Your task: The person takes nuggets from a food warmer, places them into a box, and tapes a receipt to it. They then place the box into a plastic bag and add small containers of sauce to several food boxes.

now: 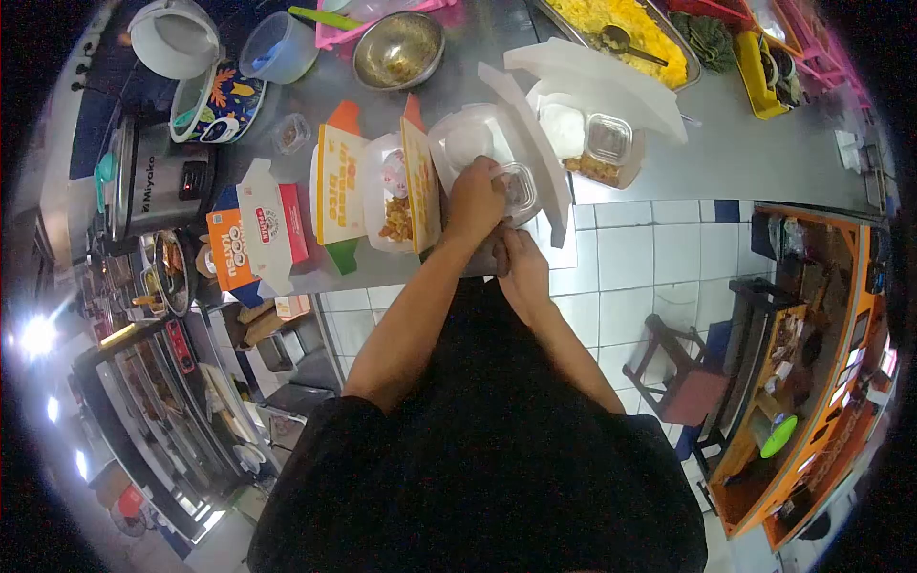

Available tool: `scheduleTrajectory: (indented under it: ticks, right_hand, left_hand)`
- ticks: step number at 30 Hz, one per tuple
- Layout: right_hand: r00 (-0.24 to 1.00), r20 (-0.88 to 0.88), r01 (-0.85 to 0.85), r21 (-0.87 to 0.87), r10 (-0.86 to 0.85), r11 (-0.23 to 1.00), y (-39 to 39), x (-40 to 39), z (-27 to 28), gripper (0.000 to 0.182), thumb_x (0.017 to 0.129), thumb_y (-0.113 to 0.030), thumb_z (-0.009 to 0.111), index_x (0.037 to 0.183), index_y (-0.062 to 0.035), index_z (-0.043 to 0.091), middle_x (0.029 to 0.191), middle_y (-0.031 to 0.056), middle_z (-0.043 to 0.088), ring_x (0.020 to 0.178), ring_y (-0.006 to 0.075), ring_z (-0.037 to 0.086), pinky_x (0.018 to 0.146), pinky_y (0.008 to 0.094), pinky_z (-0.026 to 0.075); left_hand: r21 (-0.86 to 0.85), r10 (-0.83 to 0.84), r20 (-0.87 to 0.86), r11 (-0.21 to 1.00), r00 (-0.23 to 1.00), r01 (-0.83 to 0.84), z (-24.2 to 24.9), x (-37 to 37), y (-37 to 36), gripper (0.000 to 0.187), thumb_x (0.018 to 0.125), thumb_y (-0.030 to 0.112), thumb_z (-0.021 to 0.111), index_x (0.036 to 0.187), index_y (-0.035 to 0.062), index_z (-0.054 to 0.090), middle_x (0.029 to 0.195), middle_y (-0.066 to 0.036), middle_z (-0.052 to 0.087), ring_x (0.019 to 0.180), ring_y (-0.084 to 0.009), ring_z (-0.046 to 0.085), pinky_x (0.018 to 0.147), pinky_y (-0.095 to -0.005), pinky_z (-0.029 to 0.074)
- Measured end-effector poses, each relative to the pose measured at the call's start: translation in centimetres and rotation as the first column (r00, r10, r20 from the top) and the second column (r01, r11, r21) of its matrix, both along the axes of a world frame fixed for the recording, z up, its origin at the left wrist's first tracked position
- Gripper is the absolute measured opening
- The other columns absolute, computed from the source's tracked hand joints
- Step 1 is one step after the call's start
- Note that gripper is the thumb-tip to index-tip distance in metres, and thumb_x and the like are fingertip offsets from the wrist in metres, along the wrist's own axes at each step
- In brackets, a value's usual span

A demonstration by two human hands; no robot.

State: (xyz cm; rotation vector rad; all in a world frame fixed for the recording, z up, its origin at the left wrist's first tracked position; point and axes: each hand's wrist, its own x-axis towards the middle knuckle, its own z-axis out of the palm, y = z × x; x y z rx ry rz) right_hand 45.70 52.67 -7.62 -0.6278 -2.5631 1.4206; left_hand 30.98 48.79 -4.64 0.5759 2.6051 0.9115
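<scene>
In front of me an open white takeaway box (461,122) holds a white rounded mound (470,143) and a small clear plastic cup (521,189). My left hand (476,202) reaches over the box, its bent fingers closed at the cup's left edge. At the near edge of the same box is my right hand (521,265), with fingers curled in against the cardboard; their tips are partly hidden. To the left, a yellow-and-white printed box (342,186) stands open with brown food pieces (396,220) inside. Another open box (626,81) on the right holds a white mound, a lidded clear cup (608,138) and brown pieces.
A metal bowl (399,51) and a tray of yellow food (621,24) with a dark spoon lie at the back. On the left are an orange-and-white box (258,229), a slow cooker (162,186) and a patterned pot (224,100). A stool (683,377) stands on the tiled floor.
</scene>
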Motion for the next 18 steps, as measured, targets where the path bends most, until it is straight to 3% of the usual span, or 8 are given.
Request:
scheduleTrajectory:
  ticks: [4,10,12,13,15,16,17,18]
  right_hand:
    - [0.999,-0.042,0.036,0.062,-0.033,0.997,0.0,-0.2,1.4,0.019,0.087,-0.005,0.058,0.105,-0.0053,0.061,0.093,0.0176,0.061,0.087,0.0382,0.061,0.075,0.0466,0.050]
    - [0.998,0.035,0.042,0.183,-0.049,0.982,-0.2,0.8,1.5,0.018,0.087,-0.011,0.061,0.104,-0.0054,0.062,0.101,0.0169,0.064,0.092,0.0359,0.062,0.078,0.0435,0.051]
    - [1.000,0.014,-0.017,0.196,0.015,0.980,-0.2,0.8,1.2,0.021,0.087,-0.013,0.062,0.106,-0.0049,0.063,0.103,0.0171,0.065,0.095,0.0354,0.062,0.080,0.0426,0.051]
    - [0.999,0.045,-0.039,0.171,0.032,0.984,0.0,1.0,1.0,0.026,0.089,-0.012,0.061,0.114,-0.0050,0.060,0.106,0.0168,0.065,0.097,0.0315,0.063,0.080,0.0404,0.051]
    - [0.991,0.128,-0.051,0.119,0.035,0.992,-0.3,1.7,0.4,0.037,0.095,-0.009,0.057,0.131,-0.0050,0.053,0.111,0.0161,0.066,0.100,0.0236,0.065,0.079,0.0359,0.052]
    - [0.999,0.049,0.003,0.085,-0.007,0.996,-0.7,1.8,0.9,0.033,0.095,-0.013,0.057,0.126,-0.0030,0.057,0.109,0.0170,0.067,0.095,0.0253,0.067,0.077,0.0361,0.053]
    - [0.997,-0.023,0.070,0.056,-0.069,0.996,-1.0,1.7,1.7,0.031,0.095,-0.017,0.056,0.122,-0.0009,0.060,0.107,0.0179,0.068,0.090,0.0270,0.068,0.075,0.0362,0.054]
    - [0.994,0.013,0.105,0.037,-0.106,0.994,-1.6,1.9,2.3,0.030,0.096,-0.015,0.056,0.122,-0.0007,0.061,0.100,0.0164,0.069,0.083,0.0238,0.068,0.070,0.0334,0.053]
  left_hand:
    - [-0.395,-0.200,-0.274,0.915,0.941,0.080,1.9,0.7,0.2,0.029,0.091,0.031,0.058,0.101,0.0037,0.064,0.096,-0.017,0.068,0.091,-0.0361,0.066,0.079,-0.0484,0.051]
    - [-0.564,-0.373,-0.188,0.798,0.909,0.211,1.2,1.2,0.2,0.034,0.083,0.028,0.063,0.107,0.0037,0.066,0.085,-0.017,0.069,0.080,-0.0313,0.069,0.070,-0.0454,0.056]
    - [-0.497,-0.435,-0.163,0.811,0.886,0.307,5.1,2.2,-0.6,0.034,0.079,0.025,0.063,0.105,0.0027,0.066,0.080,-0.015,0.069,0.075,-0.0280,0.070,0.061,-0.0439,0.057]
    - [-0.461,-0.359,-0.415,0.875,0.836,0.147,6.1,3.3,-1.3,0.026,0.078,0.023,0.063,0.099,0.0086,0.066,0.076,-0.013,0.069,0.066,-0.0279,0.070,0.054,-0.0414,0.056]
    - [-0.066,-0.244,-0.553,0.966,0.797,0.250,14.3,2.6,-4.9,0.012,0.080,0.023,0.062,0.091,0.0172,0.063,0.063,-0.007,0.063,0.051,-0.0254,0.065,0.046,-0.0387,0.052]
    - [-0.046,-0.265,-0.437,0.961,0.860,0.273,19.3,0.8,-7.4,0.010,0.083,0.022,0.059,0.091,0.0170,0.063,0.062,-0.005,0.059,0.054,-0.0217,0.064,0.045,-0.0383,0.048]
    - [-0.293,-0.209,-0.594,0.956,0.777,0.033,20.2,-2.2,-9.0,0.014,0.081,0.019,0.061,0.095,0.0151,0.064,0.063,-0.007,0.056,0.060,-0.0234,0.064,0.050,-0.0380,0.048]
    - [0.138,0.129,-0.700,0.989,0.702,-0.045,20.2,-6.2,-11.8,0.019,0.085,0.017,0.060,0.101,0.0078,0.064,0.070,-0.009,0.060,0.065,-0.0219,0.063,0.056,-0.0360,0.048]
